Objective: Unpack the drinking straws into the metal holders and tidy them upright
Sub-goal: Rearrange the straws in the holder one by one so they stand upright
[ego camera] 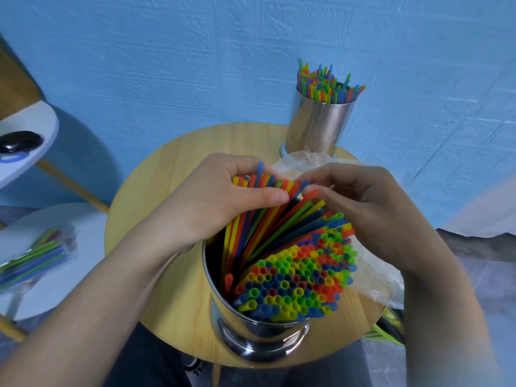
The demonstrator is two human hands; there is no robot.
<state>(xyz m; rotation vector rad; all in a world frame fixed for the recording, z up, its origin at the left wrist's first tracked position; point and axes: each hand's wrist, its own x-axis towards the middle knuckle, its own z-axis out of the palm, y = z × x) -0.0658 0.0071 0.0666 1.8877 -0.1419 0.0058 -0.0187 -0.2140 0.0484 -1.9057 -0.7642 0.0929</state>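
Observation:
A metal holder (251, 328) stands near the front of the round wooden table (156, 174), packed with many coloured straws (296, 272). Some of them lean away toward the far side as a slanted bundle (262, 219). My left hand (212, 202) grips the top of that leaning bundle, thumb across it. My right hand (360, 202) pinches the tips of a few straws at the bundle's right side. A second metal holder (318, 127) full of upright straws (324, 85) stands at the table's far edge by the wall.
Empty clear plastic packaging (374, 280) lies on the table under my right arm. A sealed pack of straws (36, 255) rests on a white surface at the left. A blue wall is close behind the table.

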